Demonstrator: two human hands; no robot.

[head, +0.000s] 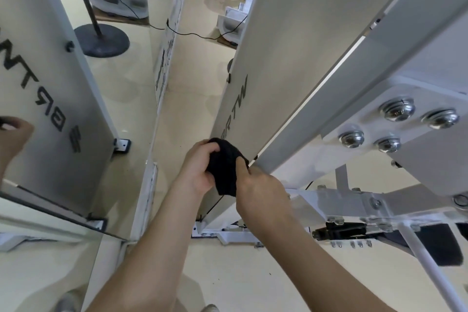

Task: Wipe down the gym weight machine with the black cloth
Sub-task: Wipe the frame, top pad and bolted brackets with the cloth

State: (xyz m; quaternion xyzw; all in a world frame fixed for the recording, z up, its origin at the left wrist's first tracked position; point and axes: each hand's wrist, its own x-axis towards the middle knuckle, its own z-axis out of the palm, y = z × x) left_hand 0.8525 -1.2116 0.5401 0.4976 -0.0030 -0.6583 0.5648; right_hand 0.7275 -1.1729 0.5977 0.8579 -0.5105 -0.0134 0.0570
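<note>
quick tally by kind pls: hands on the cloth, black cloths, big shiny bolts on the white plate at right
hands: 2, left hand and right hand
black cloth: 1
shiny bolts: 4
total: 7

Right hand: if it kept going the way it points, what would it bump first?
The right hand pinches the black cloth, so that comes first; just beyond is probably the left hand gripping it, though depth is unclear.

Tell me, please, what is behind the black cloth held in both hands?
The machine's pale panel stands behind the black cloth. Its dark lettering runs down to the cloth, which covers the lowest letters.
</note>
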